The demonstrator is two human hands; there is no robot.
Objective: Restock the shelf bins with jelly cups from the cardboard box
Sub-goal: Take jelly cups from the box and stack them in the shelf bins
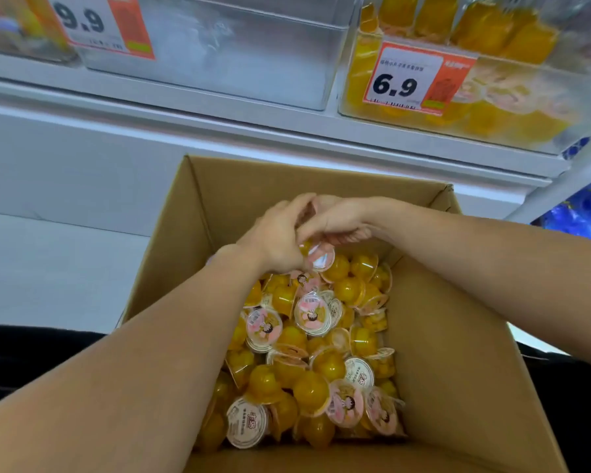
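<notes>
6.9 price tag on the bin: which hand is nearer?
Right. The right hand is over the far end of the cardboard box, below and left of the 6.9 price tag; the left hand sits beside it, further left.

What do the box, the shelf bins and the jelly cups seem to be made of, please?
Box: matte brown cardboard, creased at the corners. Shelf bins: clear glossy plastic, probably acrylic, contents showing through. Jelly cups: thin clear plastic with printed film lids that catch the light.
</notes>
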